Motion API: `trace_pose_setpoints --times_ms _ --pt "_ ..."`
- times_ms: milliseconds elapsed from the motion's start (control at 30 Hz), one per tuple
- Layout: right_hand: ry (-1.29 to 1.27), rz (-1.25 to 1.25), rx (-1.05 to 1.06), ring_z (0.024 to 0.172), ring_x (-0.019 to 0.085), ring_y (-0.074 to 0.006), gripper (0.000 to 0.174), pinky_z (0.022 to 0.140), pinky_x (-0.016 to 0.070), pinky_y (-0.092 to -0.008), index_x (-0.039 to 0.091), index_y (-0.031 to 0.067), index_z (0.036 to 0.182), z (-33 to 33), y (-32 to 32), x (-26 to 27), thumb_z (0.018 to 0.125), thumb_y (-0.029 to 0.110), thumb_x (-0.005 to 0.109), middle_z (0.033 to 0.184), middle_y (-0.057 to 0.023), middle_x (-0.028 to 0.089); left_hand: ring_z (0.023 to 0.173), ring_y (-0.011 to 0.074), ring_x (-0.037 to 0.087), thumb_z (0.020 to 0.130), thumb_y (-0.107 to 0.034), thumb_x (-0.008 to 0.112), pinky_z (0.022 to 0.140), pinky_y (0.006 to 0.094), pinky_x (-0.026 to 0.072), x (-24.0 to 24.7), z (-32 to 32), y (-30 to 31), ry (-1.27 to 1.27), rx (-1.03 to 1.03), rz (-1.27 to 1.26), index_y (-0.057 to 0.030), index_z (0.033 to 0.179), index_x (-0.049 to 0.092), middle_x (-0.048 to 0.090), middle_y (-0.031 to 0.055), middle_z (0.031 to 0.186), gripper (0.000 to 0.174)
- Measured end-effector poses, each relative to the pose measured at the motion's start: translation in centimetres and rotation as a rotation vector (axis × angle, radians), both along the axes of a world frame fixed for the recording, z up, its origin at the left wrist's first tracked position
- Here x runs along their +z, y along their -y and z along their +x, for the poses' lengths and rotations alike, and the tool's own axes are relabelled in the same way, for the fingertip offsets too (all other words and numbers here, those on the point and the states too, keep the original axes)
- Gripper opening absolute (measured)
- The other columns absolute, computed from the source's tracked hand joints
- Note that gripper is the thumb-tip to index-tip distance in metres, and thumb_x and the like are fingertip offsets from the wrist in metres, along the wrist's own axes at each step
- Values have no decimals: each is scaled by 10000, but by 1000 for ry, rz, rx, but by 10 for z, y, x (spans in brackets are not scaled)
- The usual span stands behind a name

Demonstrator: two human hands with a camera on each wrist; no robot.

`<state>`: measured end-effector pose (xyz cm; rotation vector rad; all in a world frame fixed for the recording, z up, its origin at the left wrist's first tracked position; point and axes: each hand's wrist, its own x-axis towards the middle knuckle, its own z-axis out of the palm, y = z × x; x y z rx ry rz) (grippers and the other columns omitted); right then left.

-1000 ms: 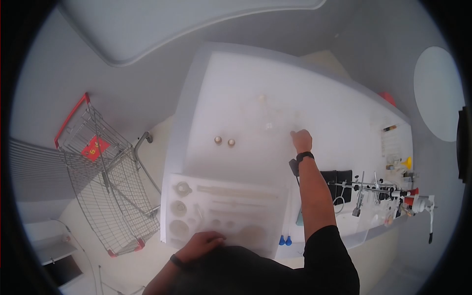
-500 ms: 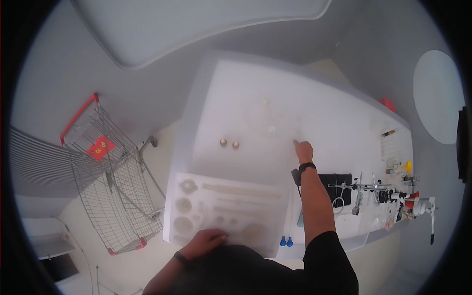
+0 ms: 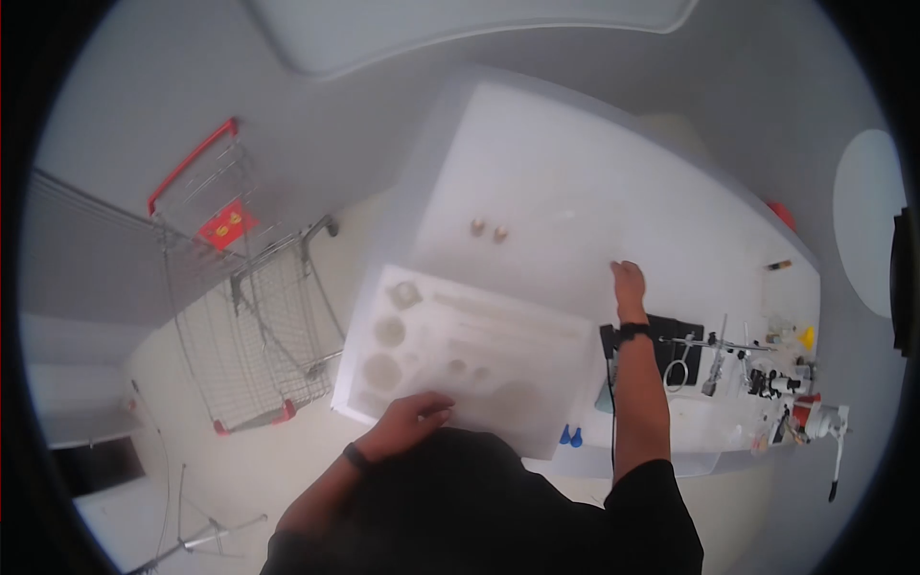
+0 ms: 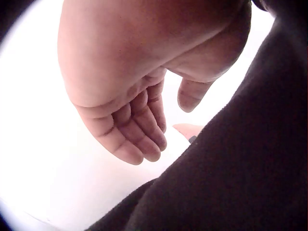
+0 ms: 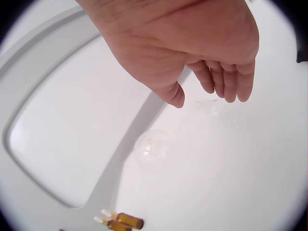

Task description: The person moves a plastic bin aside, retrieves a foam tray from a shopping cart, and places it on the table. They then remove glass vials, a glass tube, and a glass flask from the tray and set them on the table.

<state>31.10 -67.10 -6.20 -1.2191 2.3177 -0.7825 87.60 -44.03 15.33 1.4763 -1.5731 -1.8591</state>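
My right hand (image 3: 629,286) is held out over the white table (image 3: 565,153); in the right wrist view the hand (image 5: 192,53) has loosely bent fingers, thumb apart, and nothing in its grasp. Beyond it in that view lies clear round glassware (image 5: 150,148), faint against the white, and two brown bottles (image 5: 129,220) with white tops. The same bottles (image 3: 477,227) are left of the hand in the head view. My left hand (image 3: 414,422) is by the near edge of the white foam tray (image 3: 431,345); the left wrist view shows the hand (image 4: 139,82) empty, fingers loosely bent.
Metal stands and clamps (image 3: 714,364), a black case (image 3: 676,335) and a yellow funnel (image 3: 807,336) are on the right. Two blue bulbs (image 3: 571,436) lie beside the tray. A shopping cart (image 3: 278,316) stands left of the table.
The head view has shifted, with the table and tray appearing farther right and higher. Both hands remain empty, the left still near the tray and the right still over the table.
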Motion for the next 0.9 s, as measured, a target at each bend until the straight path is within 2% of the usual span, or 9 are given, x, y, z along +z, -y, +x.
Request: trace_pose_setpoints --times_ms 100,233,333,433,533,600,700,833,900 --pt "236 -228 -1 1119 747 -204 381 1020 583 -356 777 20 1373 70 -51 79 1081 265 785 1235 -111 820 1150 244 770 1133 -245 740 1047 393 604 -1 15 -13 18 62 17 -42 1390 781 820 135 1287 330" --pt "216 -220 100 963 722 -141 229 902 582 -314 815 55 1274 156 -122 160 1103 197 754 1077 -36 814 1153 251 771 1139 -236 732 1052 395 602 -2 31 -24 35 127 17 -41 1380 785 821 139 1283 315" --pt "403 -224 210 849 678 -104 155 807 567 -279 830 46 1183 226 -177 174 1073 148 792 964 -12 779 1189 179 744 1164 -231 706 1074 357 583 -15 43 -31 -6 177 9 -33 1426 766 826 75 1299 334" --pt "409 -132 398 828 727 -142 165 791 591 -294 837 57 1181 298 -210 197 1033 128 823 994 -53 807 1180 178 749 1164 -219 705 1073 352 584 -15 50 -30 -23 171 -20 -35 1418 770 827 75 1295 320" --pt "312 -99 519 832 762 -207 187 777 605 -339 841 79 1178 356 -214 205 1011 161 837 994 -82 804 1148 264 771 1146 -236 723 1051 393 600 -13 58 -28 -48 140 -77 -35 1362 788 823 152 1261 302" --pt "242 -61 577 843 776 -245 201 770 609 -367 842 93 1178 382 -205 206 1001 187 841 997 -94 800 1211 169 755 1169 -216 701 1080 345 584 -24 64 -26 -53 47 -50 -28 1422 764 822 87 1283 322" --pt "-1 -56 622 904 771 -314 252 781 597 -465 833 105 1193 408 -185 194 1011 279 808 975 -87 773 1212 163 751 1180 -216 687 1085 345 584 -38 75 -22 -169 16 2 -8 1441 747 813 85 1275 340" --pt "-226 -41 636 907 779 -346 262 773 607 -487 832 90 1150 426 -171 178 1019 312 784 987 -113 782 1226 163 746 1193 -217 665 1104 344 578 -44 88 -14 -326 9 114 11 1459 727 803 80 1282 356" --pt "-342 131 649 933 747 -385 285 815 588 -523 784 93 1015 436 -167 173 1045 369 721 953 -141 768 1245 164 740 1202 -220 647 1125 345 569 -46 91 -10 -415 7 193 14 1475 715 798 79 1294 366"
